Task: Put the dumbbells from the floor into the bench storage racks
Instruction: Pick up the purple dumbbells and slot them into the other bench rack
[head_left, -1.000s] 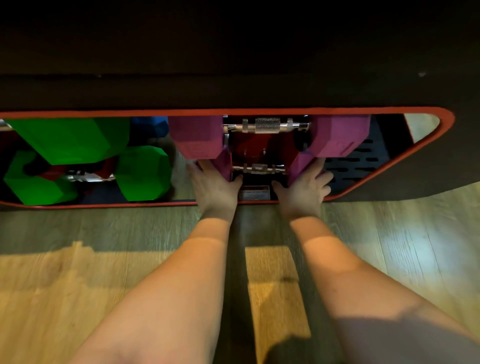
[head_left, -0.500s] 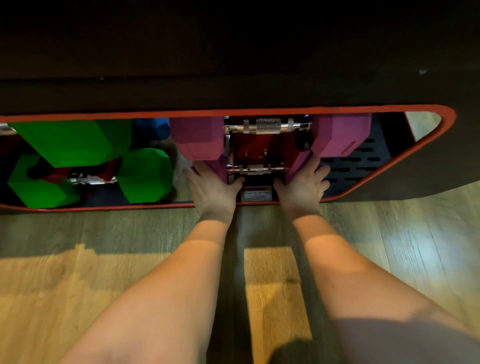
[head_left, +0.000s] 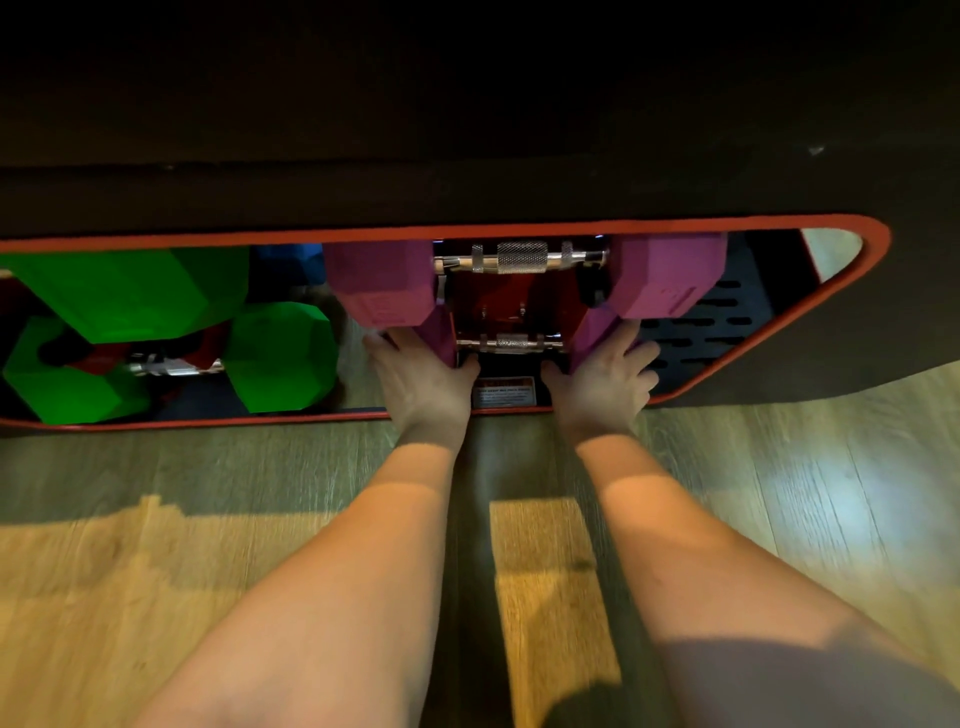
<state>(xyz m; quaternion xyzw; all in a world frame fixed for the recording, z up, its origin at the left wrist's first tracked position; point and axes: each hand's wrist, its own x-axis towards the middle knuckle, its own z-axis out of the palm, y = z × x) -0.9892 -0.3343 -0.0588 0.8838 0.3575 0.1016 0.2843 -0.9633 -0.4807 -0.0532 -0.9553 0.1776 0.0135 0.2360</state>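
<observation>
Inside the bench's red-rimmed storage opening (head_left: 519, 228), an upper purple dumbbell (head_left: 667, 275) rests on its rack, its knurled steel handle showing. Below it sits a lower purple dumbbell (head_left: 511, 343), with only its handle and the inner faces of its heads visible. My left hand (head_left: 421, 382) cups its left head and my right hand (head_left: 605, 374) cups its right head. On each hand the thumb is inside the head and the fingers are spread outside. My fingertips are hidden under the upper dumbbell's heads.
Two green dumbbells (head_left: 130, 291) (head_left: 280, 358) fill the opening's left half, with a blue object (head_left: 283, 257) behind them. A black perforated shelf (head_left: 701, 327) lies to the right and a warning label (head_left: 504, 392) sits between my hands. Wooden floor (head_left: 779, 493) runs in front.
Both hands have edged a little deeper into the opening with the lower purple dumbbell. Everything else has stayed put.
</observation>
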